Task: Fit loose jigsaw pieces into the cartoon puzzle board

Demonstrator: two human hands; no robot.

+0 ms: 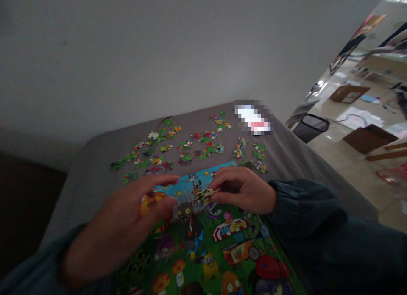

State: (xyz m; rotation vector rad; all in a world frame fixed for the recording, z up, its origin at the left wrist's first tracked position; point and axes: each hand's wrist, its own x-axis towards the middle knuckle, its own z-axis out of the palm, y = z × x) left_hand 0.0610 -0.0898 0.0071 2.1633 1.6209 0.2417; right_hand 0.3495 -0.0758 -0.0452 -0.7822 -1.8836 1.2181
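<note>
My right hand [240,189] pinches a few small puzzle pieces [205,195] above the upper part of a cartoon picture board [206,235]. The board shows a blue sky at its far edge, a green lawn and cartoon zombies and plants. Over the board's left side hovers my left hand [127,218], slightly blurred, its thumb and fingers apart with nothing between them. It hides part of the board's left edge. Beyond the board, several loose puzzle pieces [208,148] in green, red and orange lie scattered in clusters on the grey cloth.
A grey cloth-covered table [101,155] stands against a pale wall [178,53]. A lit, pixelated phone-like object [252,119] lies at its far right corner. To the right on the shiny floor are cardboard boxes [370,138], papers and a dark-rimmed bin [310,127].
</note>
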